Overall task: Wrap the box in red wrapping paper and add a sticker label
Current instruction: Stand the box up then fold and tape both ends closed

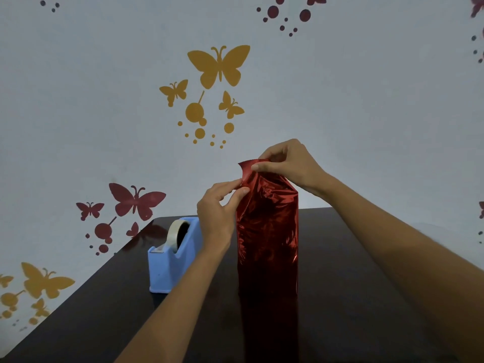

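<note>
A tall box wrapped in shiny red wrapping paper [267, 239] stands upright on the dark table [353, 297], its own surface fully hidden by the foil. My right hand [288, 163] pinches the loose flap of paper at the top end. My left hand [221, 208] pinches the paper's upper left edge between thumb and fingers. No sticker label is in view.
A blue tape dispenser [172, 260] with a roll of clear tape [178, 231] stands on the table just left of the box, close to my left forearm. Behind the table rises a pale wall with butterfly decals [218, 65].
</note>
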The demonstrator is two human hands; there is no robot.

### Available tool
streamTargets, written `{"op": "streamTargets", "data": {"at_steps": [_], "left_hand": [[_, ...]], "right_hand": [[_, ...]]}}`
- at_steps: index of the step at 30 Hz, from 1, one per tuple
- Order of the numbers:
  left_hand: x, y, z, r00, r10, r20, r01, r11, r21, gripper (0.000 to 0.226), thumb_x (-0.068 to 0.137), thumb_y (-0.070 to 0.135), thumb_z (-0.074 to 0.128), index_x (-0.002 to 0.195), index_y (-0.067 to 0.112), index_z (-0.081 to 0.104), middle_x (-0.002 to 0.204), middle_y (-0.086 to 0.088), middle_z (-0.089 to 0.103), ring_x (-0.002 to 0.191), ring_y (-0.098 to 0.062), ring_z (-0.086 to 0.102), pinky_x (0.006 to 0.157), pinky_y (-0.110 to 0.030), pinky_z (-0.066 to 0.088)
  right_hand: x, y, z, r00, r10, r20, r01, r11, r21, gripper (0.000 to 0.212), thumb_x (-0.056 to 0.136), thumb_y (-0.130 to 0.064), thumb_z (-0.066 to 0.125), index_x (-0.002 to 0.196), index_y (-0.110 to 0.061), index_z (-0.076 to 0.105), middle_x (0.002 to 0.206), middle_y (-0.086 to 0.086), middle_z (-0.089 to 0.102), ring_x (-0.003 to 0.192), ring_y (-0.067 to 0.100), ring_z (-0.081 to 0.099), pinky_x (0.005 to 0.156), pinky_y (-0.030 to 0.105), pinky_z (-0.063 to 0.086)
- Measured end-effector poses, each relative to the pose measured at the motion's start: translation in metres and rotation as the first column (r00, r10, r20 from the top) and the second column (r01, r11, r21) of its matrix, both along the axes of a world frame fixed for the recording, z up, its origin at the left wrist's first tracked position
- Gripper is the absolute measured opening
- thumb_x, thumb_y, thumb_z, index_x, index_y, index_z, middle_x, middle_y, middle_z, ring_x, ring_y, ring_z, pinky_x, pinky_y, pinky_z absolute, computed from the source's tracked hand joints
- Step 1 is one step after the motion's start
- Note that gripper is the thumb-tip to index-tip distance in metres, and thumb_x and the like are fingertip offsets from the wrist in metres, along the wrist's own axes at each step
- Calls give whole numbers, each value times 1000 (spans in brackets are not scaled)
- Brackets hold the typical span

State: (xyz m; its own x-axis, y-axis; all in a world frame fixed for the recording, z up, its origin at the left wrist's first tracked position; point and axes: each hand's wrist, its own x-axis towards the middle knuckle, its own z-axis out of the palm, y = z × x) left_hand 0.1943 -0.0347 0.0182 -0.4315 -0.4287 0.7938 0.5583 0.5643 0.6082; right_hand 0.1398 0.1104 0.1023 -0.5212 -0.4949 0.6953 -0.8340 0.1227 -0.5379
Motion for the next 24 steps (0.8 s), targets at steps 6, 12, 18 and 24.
{"op": "streamTargets", "data": {"at_steps": [6,12,18,24], "left_hand": [[-1,-2,1,1000,-11,6,11,1000,-8,11,82,18,71,92,21,75,85,18,68,91,-9,64,84,-33,50],[0,-3,1,1000,-21,3,21,1000,-22,12,82,16,71,90,24,74,83,17,68,89,-9,65,83,-33,50],[1,-7,1,999,-44,13,44,999,10,15,82,19,71,85,33,72,82,21,68,89,-4,65,85,-30,50],[-1,-5,-1,1000,-24,-8,24,1000,-2,12,82,19,71,91,25,74,85,20,67,92,-7,64,84,-31,50]], "right_hand": [[2,-8,5,987,-157,-16,158,981,117,31,74,-52,70,79,-22,74,64,-6,65,68,12,62,75,36,51],[5,-21,16,952,-275,-133,298,932,206,15,78,-33,69,93,-33,68,61,-14,60,70,4,58,72,28,41],[7,-3,23,956,-288,-56,291,954,72,43,76,-58,64,107,-29,66,86,-13,69,88,5,61,84,31,45],[4,9,14,966,-250,-66,256,890,378,35,66,-57,73,80,-24,72,85,-3,72,87,16,66,88,45,51]]}}
